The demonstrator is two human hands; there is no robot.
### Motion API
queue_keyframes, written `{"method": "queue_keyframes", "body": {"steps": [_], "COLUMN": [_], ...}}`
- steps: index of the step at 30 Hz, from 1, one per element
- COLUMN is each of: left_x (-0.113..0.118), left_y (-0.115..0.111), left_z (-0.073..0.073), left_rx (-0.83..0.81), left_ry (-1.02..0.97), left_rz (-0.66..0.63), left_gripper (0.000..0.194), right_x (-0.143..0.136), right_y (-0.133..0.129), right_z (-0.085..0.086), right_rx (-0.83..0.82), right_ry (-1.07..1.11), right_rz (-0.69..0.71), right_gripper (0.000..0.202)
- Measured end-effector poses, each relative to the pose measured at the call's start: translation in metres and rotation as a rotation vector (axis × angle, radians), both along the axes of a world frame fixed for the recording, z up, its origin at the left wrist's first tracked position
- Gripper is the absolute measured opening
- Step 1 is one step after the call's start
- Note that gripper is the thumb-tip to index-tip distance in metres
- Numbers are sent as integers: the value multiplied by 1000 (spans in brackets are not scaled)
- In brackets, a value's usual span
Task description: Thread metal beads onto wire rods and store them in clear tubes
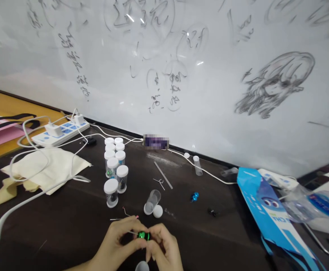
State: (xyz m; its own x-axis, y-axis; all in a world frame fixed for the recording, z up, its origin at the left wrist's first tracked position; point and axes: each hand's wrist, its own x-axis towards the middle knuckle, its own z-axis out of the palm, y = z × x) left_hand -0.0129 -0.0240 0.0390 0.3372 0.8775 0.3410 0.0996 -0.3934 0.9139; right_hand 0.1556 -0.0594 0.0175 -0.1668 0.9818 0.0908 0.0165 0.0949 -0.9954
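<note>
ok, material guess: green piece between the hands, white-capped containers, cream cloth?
Green piece: glossy, metallic-looking; bright highlights suggest coated metal, though shiny plastic is possible.
White-capped containers: probably clear plastic, smooth; contents show through the walls.
Cream cloth: matte, perhaps fabric or soft leather; lies limp, no shine.

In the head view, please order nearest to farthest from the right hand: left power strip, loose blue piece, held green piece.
1. Held green piece, at the right hand.
2. Loose blue piece, ahead right.
3. Left power strip, back left.

Left fingers (133, 246), right fingers (159, 230) pinch shiny green piece (142, 235); white-capped vials (113, 163) stand beyond
</note>
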Motion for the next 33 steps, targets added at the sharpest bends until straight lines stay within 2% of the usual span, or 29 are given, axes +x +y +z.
{"method": "queue_keyframes", "body": {"steps": [6, 9, 10, 12, 14, 15, 17, 19, 22, 25, 28, 31, 33], "left_x": [-9, -12, -12, -10, -7, -5, -3, -1, -2, -4, -5, -3, 1], "left_y": [6, 10, 11, 12, 13, 13, 15, 19, 26, 33, 36, 38, 40], "left_z": [1, 9, 13, 20, 26, 27, 26, 23, 20, 20, 16, 6, 0], "left_rx": [85, 76, 61, 15, -111, -209, -412, -550, -609, -534, -315, -72, 30], "left_ry": [-11, -17, -25, -36, -28, -43, -127, -269, -426, -456, -319, -136, -58], "left_rz": [-148, -219, -246, -323, -455, -536, -669, -700, -629, -486, -239, -1, 90], "left_gripper": [16, 13, 19, 38, 53, 57, 60, 57, 50, 47, 34, 19, 25], "right_x": [-5, 4, 9, 22, 32, 34, 33, 28, 21, 21, 25, 28, 29], "right_y": [4, 9, 12, 21, 31, 35, 42, 47, 50, 52, 54, 60, 65], "right_z": [19, 35, 43, 64, 84, 93, 107, 116, 122, 126, 129, 127, 123], "right_rx": [-51, -57, -39, 55, 129, 123, 60, 34, 112, 245, 347, 381, 358], "right_ry": [31, -103, -187, -267, -231, -206, -145, -100, -81, -119, -126, -114, -118], "right_rz": [29, 110, 160, 134, 49, 77, 220, 310, 292, 200, 50, -136, -221], "right_gripper": [43, 42, 42, 45, 44, 39, 27, 16, 13, 17, 16, 15, 12]}}
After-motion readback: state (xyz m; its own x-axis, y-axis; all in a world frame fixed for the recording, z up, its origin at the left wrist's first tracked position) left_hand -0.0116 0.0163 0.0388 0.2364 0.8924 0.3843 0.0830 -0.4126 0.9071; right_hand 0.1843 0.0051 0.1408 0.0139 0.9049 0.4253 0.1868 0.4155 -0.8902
